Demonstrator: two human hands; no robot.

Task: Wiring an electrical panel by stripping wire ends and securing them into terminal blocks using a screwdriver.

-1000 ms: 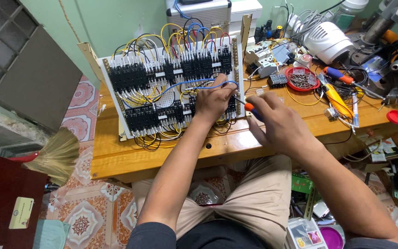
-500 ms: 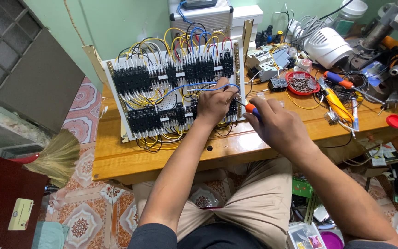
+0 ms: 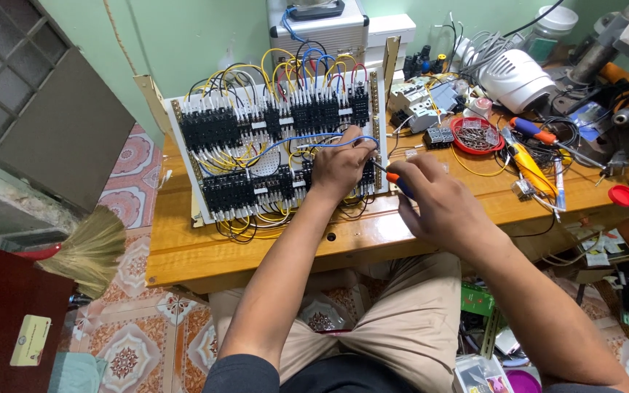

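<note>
Two hands of mine work at the wiring panel (image 3: 271,156) propped on the wooden bench (image 3: 205,255). Nearest me, my right hand (image 3: 442,204) is clamped around an orange-handled screwdriver (image 3: 393,177), its tip aimed at the panel's right edge. Just beyond, my left hand (image 3: 340,164) rests on the panel's lower right, fingers pinched together on a blue wire (image 3: 293,140). Farther right of the panel sits a red dish of screws (image 3: 476,135).
</note>
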